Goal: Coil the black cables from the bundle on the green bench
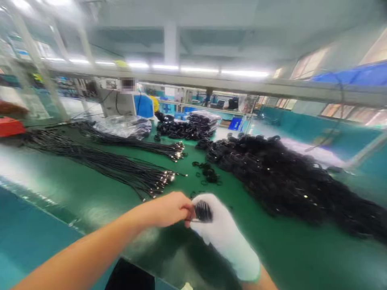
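Note:
In the head view my right hand (216, 225), in a white glove, is closed around a small coil of black cable (203, 211). My bare left hand (173, 209) meets it from the left, its fingers pinched at the coil's near edge. What lies between those fingertips is partly hidden; a thin strand of the cable seems to run there. Just beyond both hands, a few small black rings (208, 172) lie loose on the green tabletop (187, 187).
Long straight black cables (115, 167) with shiny connector ends lie in bundles to the left. A large heap of coiled black cables (281, 177) covers the right side. Plastic bags (123, 127) and more coils (181, 129) sit at the back. A red box (11, 126) stands far left.

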{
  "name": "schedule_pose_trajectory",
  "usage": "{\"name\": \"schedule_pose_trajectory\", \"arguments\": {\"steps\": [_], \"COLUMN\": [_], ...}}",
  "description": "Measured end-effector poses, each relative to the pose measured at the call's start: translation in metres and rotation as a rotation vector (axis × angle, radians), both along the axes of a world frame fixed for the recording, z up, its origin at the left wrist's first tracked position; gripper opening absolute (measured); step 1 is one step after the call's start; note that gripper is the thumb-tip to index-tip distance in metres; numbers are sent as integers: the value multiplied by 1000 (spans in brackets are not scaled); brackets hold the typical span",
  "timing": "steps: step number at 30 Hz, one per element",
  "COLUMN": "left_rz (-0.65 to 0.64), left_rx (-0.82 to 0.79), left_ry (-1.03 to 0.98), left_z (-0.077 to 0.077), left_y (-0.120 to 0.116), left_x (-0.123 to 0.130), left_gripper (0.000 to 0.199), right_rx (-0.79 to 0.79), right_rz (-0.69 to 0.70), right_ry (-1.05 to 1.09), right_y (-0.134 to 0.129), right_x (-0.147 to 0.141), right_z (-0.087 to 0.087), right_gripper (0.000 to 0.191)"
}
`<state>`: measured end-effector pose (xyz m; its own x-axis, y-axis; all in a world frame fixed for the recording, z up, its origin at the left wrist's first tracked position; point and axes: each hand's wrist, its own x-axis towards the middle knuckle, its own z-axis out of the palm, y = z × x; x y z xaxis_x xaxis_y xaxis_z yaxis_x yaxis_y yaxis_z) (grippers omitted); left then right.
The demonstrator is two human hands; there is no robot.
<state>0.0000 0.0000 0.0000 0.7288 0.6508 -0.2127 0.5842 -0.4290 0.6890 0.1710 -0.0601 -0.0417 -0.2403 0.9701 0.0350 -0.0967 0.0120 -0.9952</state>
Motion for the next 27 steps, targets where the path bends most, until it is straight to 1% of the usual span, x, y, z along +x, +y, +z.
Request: {"name": "schedule_pose_trajectory", "arguments": {"steps": [2, 4, 5, 7, 9, 11, 14, 15, 16, 18, 19, 20, 22, 23, 24, 25, 27], "left_rz": [-20, 23, 77, 216, 334, 390, 411, 422, 439, 459, 434, 378, 232, 188, 181, 207, 293], "left_rx": [-39, -121, -186, -333, -451, -526, -579, -552, -487, -267, -141, -21, 159, 215, 254, 277, 273], "left_ry": [64, 16, -59, -276, -475, -614, -781, -807, -808, -730, -663, -594, -468, -421, -389, -368, -346], "left_z": [-7, -9, -7, 0, 6, 7, 3, 2, 2, 4, 6, 8, 11, 11, 11, 10, 7], "left_y": [-6, -10, -12, -13, -14, -15, -16, -17, -18, -19, -20, -21, -22, -21, -21, -19, -14], "left_x": [2, 1, 0, -2, -2, 1, 7, 7, 7, 6, 5, 5, 7, 9, 10, 11, 9], "left_gripper": [24, 19, 16, 11, 12, 13, 20, 22, 23, 25, 28, 31, 34, 33, 30, 27, 21], "right_rx": [-32, -50, -44, -40, -29, -15, 6, 11, 8, -27, -56, -85, -127, -139, -154, -175, -232], "right_rz": [169, 272, 279, 305, 332, 341, 317, 309, 302, 303, 312, 331, 397, 425, 445, 444, 383], "right_ry": [142, 262, 319, 402, 458, 487, 491, 485, 476, 450, 438, 428, 430, 452, 488, 532, 640], "right_y": [-2, -3, -2, -1, 0, 1, 1, 1, 1, 1, 2, 2, 4, 4, 5, 6, 7], "right_x": [7, 12, 13, 13, 8, 2, -3, -3, -3, -1, 0, 1, 2, 1, 1, -1, -4], "right_z": [-3, -6, -8, -10, -13, -15, -15, -14, -13, -11, -11, -12, -17, -19, -22, -24, -27], "right_gripper": [46, 51, 51, 52, 55, 57, 60, 61, 62, 62, 63, 61, 52, 47, 42, 39, 35]}}
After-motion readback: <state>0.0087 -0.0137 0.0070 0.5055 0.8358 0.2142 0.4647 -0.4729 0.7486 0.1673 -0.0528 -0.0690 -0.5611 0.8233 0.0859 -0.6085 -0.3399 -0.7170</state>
